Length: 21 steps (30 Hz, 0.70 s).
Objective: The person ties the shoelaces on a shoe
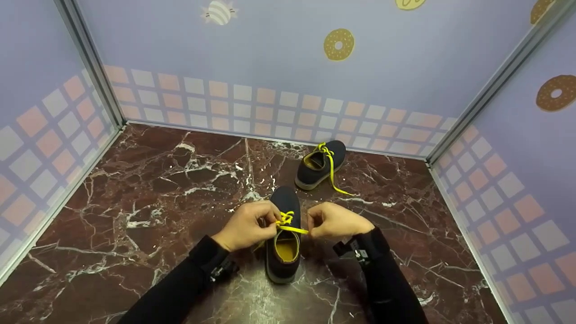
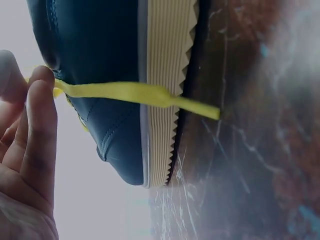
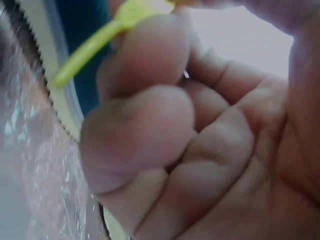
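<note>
A dark shoe (image 1: 284, 198) with a yellow lining stands on the marbled floor, its toe pointing away from me. My left hand (image 1: 249, 225) is over the left side of its lacing, thumb and forefinger pinching the yellow shoelace (image 1: 293, 230). One end of that lace (image 2: 120, 91) hangs down across the shoe's side and ribbed pale sole (image 2: 165, 60) in the left wrist view. To the right of the shoe, my right hand (image 1: 337, 220) pinches the other stretch of lace, pulled sideways over the opening. Its short tip (image 3: 87, 56) sticks out past my curled fingers (image 3: 140, 130).
A second dark shoe (image 1: 310, 177) stands farther off to the right, near the back wall, one yellow lace end trailing on the floor (image 1: 189, 180). Purple panels (image 1: 270, 40) with printed squares and doughnuts enclose the back and both sides.
</note>
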Available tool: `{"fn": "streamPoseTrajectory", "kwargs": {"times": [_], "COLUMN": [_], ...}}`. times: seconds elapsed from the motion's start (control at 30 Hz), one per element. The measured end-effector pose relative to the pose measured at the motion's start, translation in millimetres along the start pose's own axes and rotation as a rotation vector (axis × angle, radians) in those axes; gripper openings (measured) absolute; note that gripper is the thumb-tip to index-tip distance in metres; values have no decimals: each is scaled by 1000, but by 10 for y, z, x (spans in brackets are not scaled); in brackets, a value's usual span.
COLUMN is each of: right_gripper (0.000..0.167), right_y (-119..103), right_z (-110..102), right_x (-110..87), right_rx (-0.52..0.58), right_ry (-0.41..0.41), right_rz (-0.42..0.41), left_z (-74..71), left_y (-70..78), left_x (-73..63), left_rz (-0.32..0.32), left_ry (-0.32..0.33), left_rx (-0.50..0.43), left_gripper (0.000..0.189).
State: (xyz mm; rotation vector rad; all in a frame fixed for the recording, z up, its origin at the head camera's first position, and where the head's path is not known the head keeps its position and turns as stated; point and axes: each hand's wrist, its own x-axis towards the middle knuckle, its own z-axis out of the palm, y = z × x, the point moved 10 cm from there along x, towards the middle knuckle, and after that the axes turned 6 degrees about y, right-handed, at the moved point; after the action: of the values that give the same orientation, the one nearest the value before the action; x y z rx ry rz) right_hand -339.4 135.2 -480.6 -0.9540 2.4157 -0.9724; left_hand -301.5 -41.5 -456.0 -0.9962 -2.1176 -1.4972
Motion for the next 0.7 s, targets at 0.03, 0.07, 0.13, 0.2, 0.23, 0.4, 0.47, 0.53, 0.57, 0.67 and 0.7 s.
{"fn": "streamPoseTrajectory", "kwargs": {"times": [0.03,0.07,0.13,0.2,0.23,0.4,0.47,0.53,0.57,0.67,0.7], "right_gripper": [13,13,14,14,14,15,14,13,13,15,17], "right_y": [26,44,70,91,100,121,109,86,68,19,5], "right_z": [2,2,5,4,4,1,4,12,16,19,18], "right_x": [1,0,-1,-5,-6,-5,6,20,24,31,33], "right_rx": [0,0,-1,0,-2,-25,-38,-44,-45,-33,-33], "right_ry": [-2,-3,-7,-6,-6,7,12,14,14,15,18], "right_rz": [12,22,33,45,50,63,53,36,24,-1,-9], "left_z": [4,7,11,17,23,91,118,128,127,108,99], "left_y": [1,4,12,21,23,21,22,21,19,15,12], "left_x": [-1,-2,-3,-1,-2,-12,-21,-29,-31,-33,-34], "left_rz": [1,7,20,34,33,-14,-35,-50,-55,-63,-68], "left_ry": [-1,1,5,4,-2,-81,-115,-136,-138,-129,-124], "left_rx": [-10,-16,-28,-40,-46,-54,-44,-24,-14,16,26], "left_gripper": [18,18,20,22,23,24,23,21,20,17,17]}}
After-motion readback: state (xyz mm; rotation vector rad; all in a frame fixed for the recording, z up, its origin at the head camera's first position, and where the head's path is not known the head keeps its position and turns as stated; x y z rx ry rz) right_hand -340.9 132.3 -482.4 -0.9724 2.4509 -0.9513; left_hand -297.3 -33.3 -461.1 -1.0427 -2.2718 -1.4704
